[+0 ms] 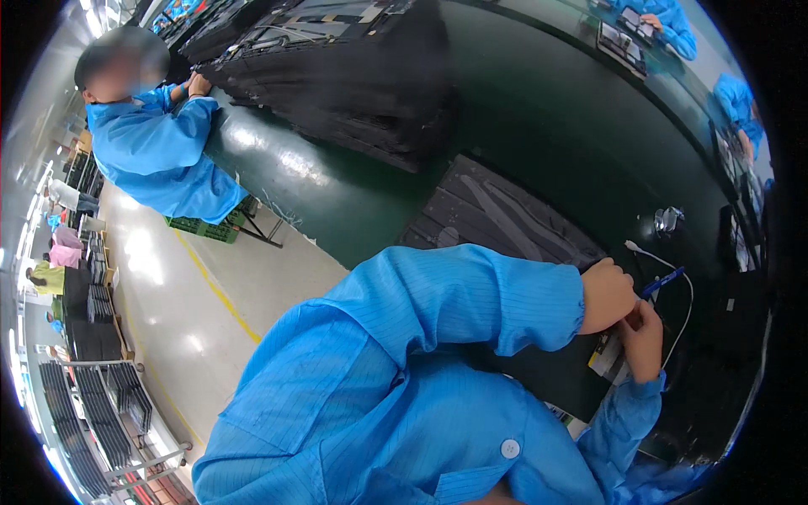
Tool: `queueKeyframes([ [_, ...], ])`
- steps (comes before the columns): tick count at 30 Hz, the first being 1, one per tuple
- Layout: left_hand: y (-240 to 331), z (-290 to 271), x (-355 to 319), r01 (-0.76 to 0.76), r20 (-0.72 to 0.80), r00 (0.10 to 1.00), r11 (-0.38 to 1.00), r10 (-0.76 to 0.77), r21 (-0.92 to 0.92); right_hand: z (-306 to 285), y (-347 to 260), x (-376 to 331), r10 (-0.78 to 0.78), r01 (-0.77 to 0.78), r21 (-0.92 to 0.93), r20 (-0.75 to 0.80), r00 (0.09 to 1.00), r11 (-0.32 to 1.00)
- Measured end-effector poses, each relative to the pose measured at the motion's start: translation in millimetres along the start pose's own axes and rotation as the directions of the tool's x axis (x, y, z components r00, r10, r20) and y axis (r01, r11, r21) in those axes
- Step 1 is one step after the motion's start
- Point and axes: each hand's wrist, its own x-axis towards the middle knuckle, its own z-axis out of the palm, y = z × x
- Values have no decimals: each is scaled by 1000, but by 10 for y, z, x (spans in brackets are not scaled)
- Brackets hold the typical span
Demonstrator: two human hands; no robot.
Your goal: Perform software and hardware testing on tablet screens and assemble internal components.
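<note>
**Both hands closed in at the near edge of the dark panel**

Far left of the dark panel (505, 220), racks of black trays (97, 412) stand on the pale floor (194, 311), with a yellow line running across it. Moving in, a co-worker in a blue coat (160, 151) leans on the long green table (337, 185), both of that person's hands up against a stack of black panels (337, 76) lying beyond the dark panel.

Now the panel itself: it lies flat on the table, tilted across the view, its near end hidden behind the wearer's blue sleeve (454, 295). At the panel's right near corner the left hand (608, 295) is curled into a loose fist, fingers folded in, touching the panel's edge; what it pinches, I cannot tell. Just below it, touching it, is the right hand (644, 337), closed around a blue pen-shaped tool (662, 283) whose tip sticks up and away to the right of the left hand.

Under the right hand lies a white label with a yellow patch (604, 358). Right of the panel, a white cable (677, 286) curves over the table, and beyond it sits a small shiny metal object (667, 219). At the far right, more people in blue coats (736, 101) work at the table's other side.
</note>
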Motion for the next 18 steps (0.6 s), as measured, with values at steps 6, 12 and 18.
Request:
queueKeyframes([
  [6,-2,48,-6,0,-60,998,1000,1,11,3,17,7,-41,41,-73,-4,999,996],
  [12,1,142,-6,10,-85,996,999,-6,42,-5,72,3,-54,54,-28,6,999,998],
  [18,-22,105,-39,-41,-219,975,998,48,37,-47,84,20,14,-11,-133,22,1000,991],
])
